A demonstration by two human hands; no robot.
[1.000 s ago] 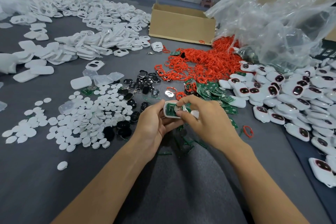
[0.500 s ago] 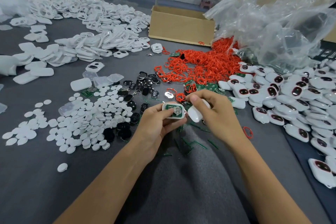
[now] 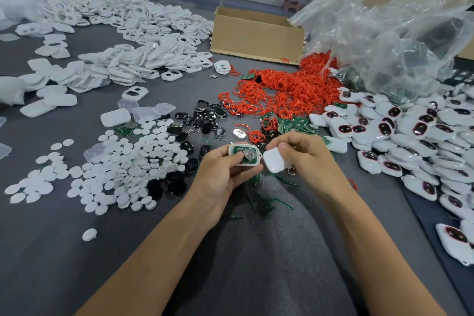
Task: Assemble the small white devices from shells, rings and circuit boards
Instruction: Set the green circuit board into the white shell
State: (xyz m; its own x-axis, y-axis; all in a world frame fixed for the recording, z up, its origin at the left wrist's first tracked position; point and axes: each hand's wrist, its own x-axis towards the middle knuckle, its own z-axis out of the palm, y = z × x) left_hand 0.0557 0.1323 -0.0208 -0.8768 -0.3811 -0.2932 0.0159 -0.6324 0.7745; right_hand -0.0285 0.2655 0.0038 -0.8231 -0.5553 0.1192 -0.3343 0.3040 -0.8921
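My left hand (image 3: 220,174) holds a white shell half (image 3: 243,154) with a green circuit board and a round silver cell seated inside, facing up. Just to its right, my right hand (image 3: 307,159) pinches a plain white shell cover (image 3: 274,159), tilted, its edge close to the open shell. Loose green circuit boards (image 3: 292,123) lie right behind my hands. A big heap of red rings (image 3: 287,90) spreads behind them. Finished white devices with dark windows (image 3: 410,141) are piled at the right.
White round discs (image 3: 115,169) and black parts (image 3: 205,120) cover the grey table at the left. White shell halves (image 3: 123,59) are heaped at the back left. A cardboard box (image 3: 256,33) and a clear plastic bag (image 3: 384,28) stand at the back. Green offcuts (image 3: 264,202) lie under my wrists.
My right hand has left the board inside the shell and pulled back to the right, now showing a white cover in its fingers. My left hand has kept the shell almost still.
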